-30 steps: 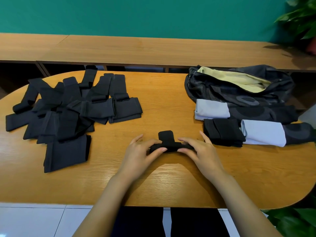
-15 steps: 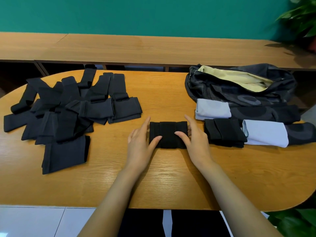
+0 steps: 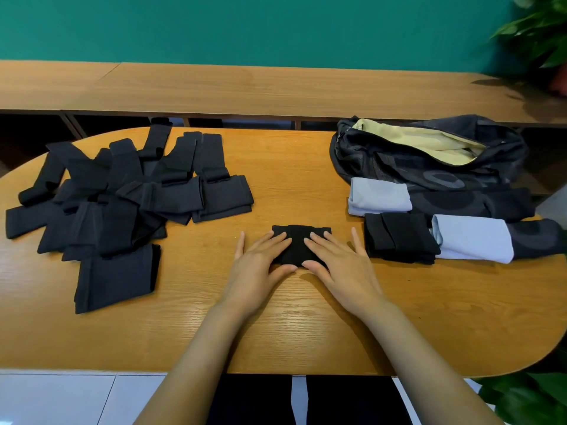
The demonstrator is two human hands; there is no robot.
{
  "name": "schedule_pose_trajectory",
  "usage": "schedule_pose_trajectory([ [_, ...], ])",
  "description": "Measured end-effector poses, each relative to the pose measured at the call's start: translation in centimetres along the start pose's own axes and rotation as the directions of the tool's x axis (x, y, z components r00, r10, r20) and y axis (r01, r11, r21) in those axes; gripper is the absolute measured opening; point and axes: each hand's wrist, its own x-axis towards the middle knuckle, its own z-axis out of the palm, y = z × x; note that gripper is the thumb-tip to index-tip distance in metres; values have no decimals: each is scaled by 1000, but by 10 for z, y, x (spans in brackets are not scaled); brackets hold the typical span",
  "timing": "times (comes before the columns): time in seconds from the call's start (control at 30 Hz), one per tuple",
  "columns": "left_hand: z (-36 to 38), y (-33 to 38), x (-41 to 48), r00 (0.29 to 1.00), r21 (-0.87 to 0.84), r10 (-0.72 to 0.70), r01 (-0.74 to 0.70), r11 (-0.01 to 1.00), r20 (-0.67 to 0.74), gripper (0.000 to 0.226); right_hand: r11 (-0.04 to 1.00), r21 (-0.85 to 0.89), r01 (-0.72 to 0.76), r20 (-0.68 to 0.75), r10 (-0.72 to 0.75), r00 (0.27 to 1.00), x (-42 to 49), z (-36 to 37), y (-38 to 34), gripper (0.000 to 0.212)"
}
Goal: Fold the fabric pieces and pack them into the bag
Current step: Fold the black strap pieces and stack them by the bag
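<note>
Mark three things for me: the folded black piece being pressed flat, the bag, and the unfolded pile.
folded black piece [image 3: 297, 233]: head view, its uncovered far edge.
bag [image 3: 399, 170]: head view, dark front wall below the opening.
unfolded pile [image 3: 122, 191]: head view, middle of the heap.

two hands: left hand, right hand. one bag. two folded black items: near black piece and black bundle. two light grey ones: upper grey piece, lower grey piece. one black heap, its pieces overlapping too much to count.
</note>
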Motion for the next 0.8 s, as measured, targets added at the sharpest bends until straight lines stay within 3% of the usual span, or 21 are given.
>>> schedule_pose_trajectory([
  [0.17, -4, -1, -2, 995, 29, 66, -63, 998, -79, 54, 998, -18, 54, -7, -55, 998, -1, -8, 0, 77],
  [0.27, -5, 2, -4, 989, 36, 82, -78, 996, -123, 59, 996, 18, 84, -20, -83, 996, -2, -11, -1, 64],
  [0.47, -17, 14, -4, 981, 35, 108, -104, 994, -163, 59, 986, 84, 147, -308, -115, 945, -7, -10, 2, 41],
  [0.8, -31, 40, 17, 931, 72, 229, -217, 973, -285, 40, 982, 101, 158, -439, -98, 893, -9, -38, 18, 42],
])
